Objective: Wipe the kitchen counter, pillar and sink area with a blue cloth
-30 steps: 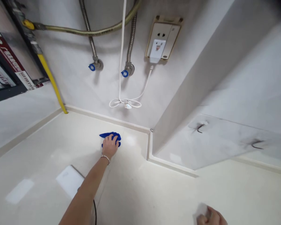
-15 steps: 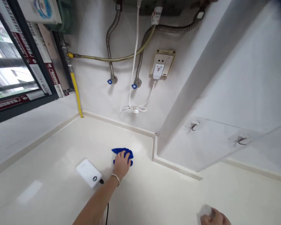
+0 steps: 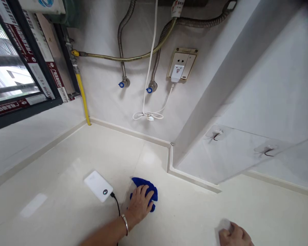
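Left hand [image 3: 140,205] flat, fingers [image 3: 145,192] spread

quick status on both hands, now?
Left hand: fingers spread flat, pressing the blue cloth onto the counter.
Right hand: closed around something white; what it is cannot be told.

Counter [image 3: 66,153] mostly open twd back left corner. Power bank [image 3: 98,186] w/ black cable [image 3: 116,203] lies just left of the left hand [image 3: 140,205]. Boxed wall column [image 3: 202,112] blocks the right rear; coiled white cord [image 3: 149,116] hangs above the upstand.
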Demonstrator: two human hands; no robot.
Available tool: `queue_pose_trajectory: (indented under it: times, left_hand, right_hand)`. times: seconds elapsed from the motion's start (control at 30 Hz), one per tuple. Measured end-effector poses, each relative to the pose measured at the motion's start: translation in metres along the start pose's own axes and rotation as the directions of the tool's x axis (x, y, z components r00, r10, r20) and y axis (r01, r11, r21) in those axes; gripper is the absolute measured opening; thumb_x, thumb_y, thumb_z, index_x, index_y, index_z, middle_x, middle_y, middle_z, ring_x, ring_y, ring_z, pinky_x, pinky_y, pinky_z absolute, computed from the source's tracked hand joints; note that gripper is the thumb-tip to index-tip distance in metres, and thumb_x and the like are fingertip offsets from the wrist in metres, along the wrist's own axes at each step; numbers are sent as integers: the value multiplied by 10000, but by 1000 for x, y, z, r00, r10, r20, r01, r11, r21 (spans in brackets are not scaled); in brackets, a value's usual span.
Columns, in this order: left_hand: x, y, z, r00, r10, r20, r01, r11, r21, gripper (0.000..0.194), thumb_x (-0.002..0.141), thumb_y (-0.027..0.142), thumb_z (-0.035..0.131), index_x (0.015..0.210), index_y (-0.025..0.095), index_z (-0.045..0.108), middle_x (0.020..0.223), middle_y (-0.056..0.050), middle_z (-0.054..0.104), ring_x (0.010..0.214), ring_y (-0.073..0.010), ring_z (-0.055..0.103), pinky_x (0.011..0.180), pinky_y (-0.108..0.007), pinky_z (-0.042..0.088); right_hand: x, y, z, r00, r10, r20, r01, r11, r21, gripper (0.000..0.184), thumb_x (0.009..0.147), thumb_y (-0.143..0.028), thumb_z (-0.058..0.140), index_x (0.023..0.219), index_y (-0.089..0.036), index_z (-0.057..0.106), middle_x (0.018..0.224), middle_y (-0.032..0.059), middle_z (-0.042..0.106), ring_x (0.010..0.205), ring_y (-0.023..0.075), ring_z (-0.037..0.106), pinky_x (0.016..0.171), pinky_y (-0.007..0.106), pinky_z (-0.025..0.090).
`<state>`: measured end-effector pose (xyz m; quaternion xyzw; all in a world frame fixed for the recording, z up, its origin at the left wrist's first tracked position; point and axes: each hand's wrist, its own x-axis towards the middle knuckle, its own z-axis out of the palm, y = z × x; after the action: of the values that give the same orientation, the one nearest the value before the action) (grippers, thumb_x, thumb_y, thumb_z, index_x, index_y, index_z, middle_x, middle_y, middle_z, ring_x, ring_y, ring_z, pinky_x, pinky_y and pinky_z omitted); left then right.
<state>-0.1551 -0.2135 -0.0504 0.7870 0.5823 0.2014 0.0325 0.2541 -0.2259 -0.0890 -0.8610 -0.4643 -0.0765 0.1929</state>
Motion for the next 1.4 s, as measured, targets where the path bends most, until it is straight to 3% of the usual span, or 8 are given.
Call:
queue_pose_trajectory:
  times: [0.2, 0.37, 0.83, 0.97, 1.13, 1.4]
  left_hand:
    - [26, -34, -16, 984, 135, 116, -120, 984, -133, 363, 926, 328, 601, 1286, 294, 563, 1365, -66, 520, 1200, -287, 490, 995, -484, 493]
    - [52, -80, -19, 997, 62, 53, -56, 992, -112, 362, 904, 310, 615, 1262, 266, 591, 1334, -86, 534, 1176, -288, 499, 1006, -493, 485]
    - [96, -215, -54, 979, -205, -10, 206, 979, 16, 411, 939, 418, 499, 1295, 232, 589, 1346, -108, 536, 1254, -271, 479, 1123, -441, 369]
    - [91, -258, -71, 935, -353, -40, 355, 933, 53, 443, 928, 428, 485, 1299, 204, 577, 1358, -130, 527, 1288, -286, 444, 1128, -451, 348]
    - [66, -299, -91, 797, -578, -172, 601, 786, 142, 508, 935, 461, 444, 1341, 177, 554, 1380, -158, 499, 1281, -317, 448, 1124, -470, 343]
    - [21, -312, -113, 738, -640, -213, 673, 722, 161, 510, 933, 454, 443, 1332, 160, 560, 1347, -169, 534, 1287, -321, 469, 1124, -488, 369]
  right_hand:
    - [-1, -3, -6, 998, 5, 57, -4, 1000, -19, 527, 817, -357, 447, 1322, -219, 509, 1354, 179, 554, 1205, 402, 565, 959, 588, 492]
    - [1, -8, -13, 994, 41, 106, -38, 999, -30, 511, 888, -396, 338, 1324, -187, 505, 1384, 176, 536, 1225, 406, 550, 993, 579, 483]
    - [4, -6, -14, 990, 66, 122, -61, 997, -43, 496, 870, -397, 375, 1314, -227, 517, 1375, 158, 553, 1219, 397, 561, 974, 580, 500]
    - [3, -9, -17, 991, 73, 110, -69, 997, -39, 507, 867, -392, 376, 1321, -218, 520, 1387, 169, 547, 1206, 422, 564, 975, 601, 495]
    - [1, -8, -16, 997, 47, 67, -44, 998, -40, 527, 792, -336, 469, 1307, -244, 531, 1336, 156, 575, 1164, 405, 579, 940, 573, 506]
    - [4, -3, -15, 998, 6, 57, -3, 999, -51, 546, 725, -305, 508, 1263, -227, 565, 1245, 162, 603, 1087, 380, 610, 860, 541, 534]
